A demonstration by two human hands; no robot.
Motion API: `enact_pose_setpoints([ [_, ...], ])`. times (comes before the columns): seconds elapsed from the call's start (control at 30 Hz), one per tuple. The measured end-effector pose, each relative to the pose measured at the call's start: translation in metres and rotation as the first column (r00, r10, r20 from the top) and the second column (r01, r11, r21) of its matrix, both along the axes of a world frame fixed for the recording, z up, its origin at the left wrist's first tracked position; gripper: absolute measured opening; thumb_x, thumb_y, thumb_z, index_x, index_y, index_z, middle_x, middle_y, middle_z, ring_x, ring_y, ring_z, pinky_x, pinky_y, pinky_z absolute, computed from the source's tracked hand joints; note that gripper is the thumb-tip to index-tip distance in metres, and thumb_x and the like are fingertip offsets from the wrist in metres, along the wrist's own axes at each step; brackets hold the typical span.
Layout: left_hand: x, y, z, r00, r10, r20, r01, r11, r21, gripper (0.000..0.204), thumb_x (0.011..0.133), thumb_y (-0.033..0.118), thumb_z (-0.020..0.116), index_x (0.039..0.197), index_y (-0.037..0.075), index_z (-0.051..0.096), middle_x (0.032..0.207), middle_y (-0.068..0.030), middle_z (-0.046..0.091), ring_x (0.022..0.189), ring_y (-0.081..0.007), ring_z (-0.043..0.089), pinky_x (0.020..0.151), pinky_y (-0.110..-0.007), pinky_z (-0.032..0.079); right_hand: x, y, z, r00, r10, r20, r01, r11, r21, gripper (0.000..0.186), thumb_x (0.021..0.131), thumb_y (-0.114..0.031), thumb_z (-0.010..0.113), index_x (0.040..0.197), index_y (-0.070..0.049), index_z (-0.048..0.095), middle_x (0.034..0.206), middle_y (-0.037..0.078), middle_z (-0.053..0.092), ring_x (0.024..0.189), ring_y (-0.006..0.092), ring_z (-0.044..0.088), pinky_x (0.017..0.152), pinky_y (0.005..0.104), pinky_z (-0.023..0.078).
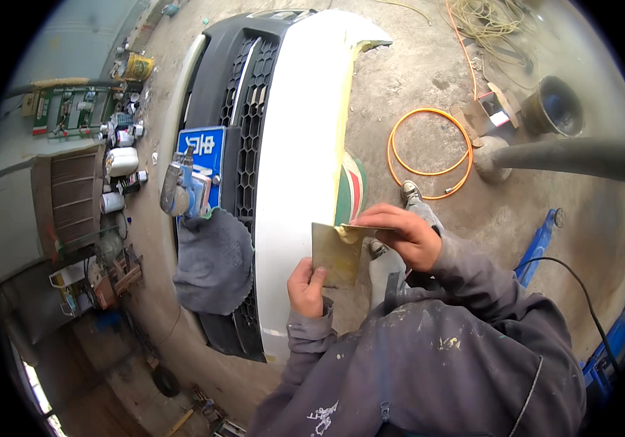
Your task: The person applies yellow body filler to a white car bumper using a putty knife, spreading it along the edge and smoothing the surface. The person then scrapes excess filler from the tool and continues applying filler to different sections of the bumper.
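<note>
Pinching a smeared flat plate [336, 268] by its lower left edge between thumb and fingers of the left hand [307, 289]; gripping a thin scraper [363, 228], nearly edge-on, in the bent fingers of the right hand [407, 235], at the plate's upper edge beside yellowish putty [343, 233]. Held before the torso [422, 357], overlapping in view the white car bumper [301, 146] to the left, with a gray cloth [214, 264] farther left over its honeycomb grille [258, 95].

Centre: a thin rectangular plate [336, 266], dull olive-brown with yellowish smears, bears a pale yellow lump of paste [343, 234]. Left of it, the long smooth bumper panel [298, 146] is white, yellow along its right edge; its plastic grille [254, 109] is black honeycomb. Left of centre, the scalloped cloth [214, 266] is slate grey. Upper right, the coiled hose [429, 110] is orange. Bottom, the pale-flecked sweatshirt [429, 379] is charcoal grey.
</note>
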State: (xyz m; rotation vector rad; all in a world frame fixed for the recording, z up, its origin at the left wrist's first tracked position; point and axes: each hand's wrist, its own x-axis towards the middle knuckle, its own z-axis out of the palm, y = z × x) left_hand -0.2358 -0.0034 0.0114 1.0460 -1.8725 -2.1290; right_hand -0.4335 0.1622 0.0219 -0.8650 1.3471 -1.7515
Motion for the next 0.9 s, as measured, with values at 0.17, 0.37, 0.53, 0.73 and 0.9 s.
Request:
enact_pose_setpoints([
  [0.17,-0.002,0.002,0.006,0.963,0.223,-0.151,-0.201,0.968,0.151,0.026,0.093,0.004,0.049,0.118,-0.004,0.049,0.112,-0.0141,0.06,0.1,-0.0212,0.059,0.089,-0.035,0.046,0.02,-0.007,-0.059,0.946,0.263,-0.19,-0.232,0.958,0.172,0.056,0.072,0.018,0.043,0.118,-0.008,0.061,0.114,0.013,0.058,0.108,0.0273,0.056,0.094,0.0342,0.044],
  [0.37,0.007,-0.042,0.006,0.95,0.257,-0.179,-0.253,0.966,0.042,0.034,0.094,0.005,0.046,0.127,-0.004,0.041,0.123,-0.0163,0.053,0.111,-0.0255,0.055,0.096,-0.039,0.045,-0.133,-0.063,-0.12,0.713,-0.481,-0.511,0.639,0.746,0.19,0.041,0.082,0.007,0.046,0.117,-0.008,0.061,0.102,0.015,0.061,0.094,0.0307,0.059,0.084,0.0353,0.049],
  [0.53,0.028,-0.059,-0.009,0.934,0.338,-0.112,-0.342,0.94,-0.016,0.038,0.093,0.004,0.047,0.13,-0.004,0.039,0.124,-0.0157,0.053,0.109,-0.0244,0.054,0.096,-0.039,0.043,-0.233,-0.121,-0.142,0.412,-0.41,-0.814,0.79,0.606,0.095,0.048,0.08,0.004,0.047,0.12,-0.019,0.058,0.112,0.01,0.058,0.101,0.0282,0.055,0.087,0.0377,0.047],
  [0.73,0.024,-0.061,-0.017,0.931,0.352,-0.093,-0.349,0.936,0.048,0.041,0.094,0.004,0.047,0.133,-0.002,0.036,0.127,-0.0152,0.051,0.111,-0.0254,0.053,0.097,-0.041,0.043,-0.106,-0.092,-0.121,0.424,-0.374,-0.825,0.59,0.805,-0.061,0.053,0.069,0.001,0.057,0.119,-0.014,0.058,0.107,0.011,0.057,0.099,0.0277,0.054,0.089,0.0474,0.044],
  [0.9,0.014,-0.066,-0.012,0.947,0.317,-0.045,-0.317,0.948,0.013,0.043,0.095,0.006,0.047,0.135,-0.002,0.035,0.129,-0.0152,0.05,0.113,-0.026,0.053,0.097,-0.042,0.043,-0.11,-0.061,-0.11,0.832,-0.428,-0.351,0.48,0.875,0.07,0.052,0.07,0.01,0.048,0.117,-0.01,0.061,0.107,0.011,0.06,0.1,0.0267,0.058,0.09,0.0359,0.047],
])
